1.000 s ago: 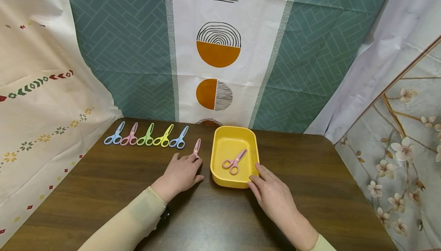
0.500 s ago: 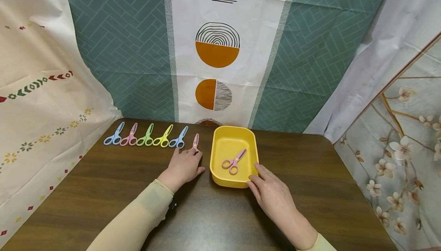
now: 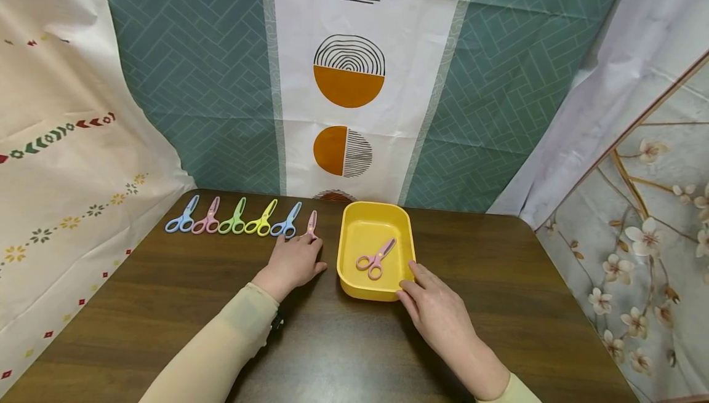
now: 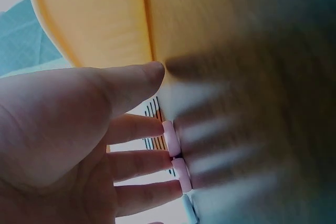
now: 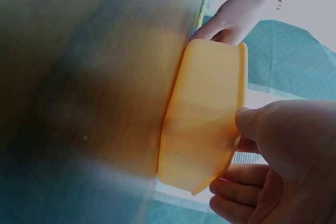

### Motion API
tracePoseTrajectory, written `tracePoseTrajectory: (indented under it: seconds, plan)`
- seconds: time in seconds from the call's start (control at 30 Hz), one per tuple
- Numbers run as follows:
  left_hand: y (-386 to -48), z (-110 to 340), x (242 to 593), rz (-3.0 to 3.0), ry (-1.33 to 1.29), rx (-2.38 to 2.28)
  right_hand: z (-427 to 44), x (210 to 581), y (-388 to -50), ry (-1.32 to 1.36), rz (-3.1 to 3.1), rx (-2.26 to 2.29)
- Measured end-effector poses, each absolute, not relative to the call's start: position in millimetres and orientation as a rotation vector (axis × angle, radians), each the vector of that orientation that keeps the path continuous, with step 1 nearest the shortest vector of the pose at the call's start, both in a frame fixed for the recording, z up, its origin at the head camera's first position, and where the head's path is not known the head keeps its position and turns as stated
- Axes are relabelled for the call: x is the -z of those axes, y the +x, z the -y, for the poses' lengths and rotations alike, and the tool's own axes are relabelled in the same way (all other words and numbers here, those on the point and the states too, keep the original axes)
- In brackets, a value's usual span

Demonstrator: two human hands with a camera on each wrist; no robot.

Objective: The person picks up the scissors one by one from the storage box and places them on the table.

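Note:
My left hand lies over a pair of pink scissors on the table, blades pointing away from me. In the left wrist view, its straight fingertips touch the two pink handle loops, and the thumb stands apart. To the right is a yellow tray with a second pair of pink scissors lying inside. My right hand holds the tray's near right corner. In the right wrist view, its thumb is at the rim and its other fingers are round the corner.
Left of my left hand, a row of scissors runs along the back of the brown table: blue, pink, green, yellow and blue. Patterned cloths hang behind and at both sides.
My left hand has slid the pink scissors away from me and slightly left, bringing them near the end of the row. My right hand and the tray stay put.

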State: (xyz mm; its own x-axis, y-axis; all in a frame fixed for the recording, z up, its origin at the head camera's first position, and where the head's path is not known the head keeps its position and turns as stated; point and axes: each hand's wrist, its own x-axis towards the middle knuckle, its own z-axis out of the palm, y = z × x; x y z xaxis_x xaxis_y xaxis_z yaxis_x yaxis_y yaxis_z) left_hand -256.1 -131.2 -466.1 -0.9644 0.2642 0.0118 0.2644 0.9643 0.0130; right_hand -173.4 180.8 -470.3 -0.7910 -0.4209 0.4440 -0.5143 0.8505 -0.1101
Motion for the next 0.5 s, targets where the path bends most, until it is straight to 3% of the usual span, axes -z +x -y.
tracePoseTrajectory:
  seconds: [0.5]
  plan:
    - [-263.7,134.7,465.0,3.123,-0.379,0.047,-180.1,469.5,-172.8,0.693,2.62,-0.301]
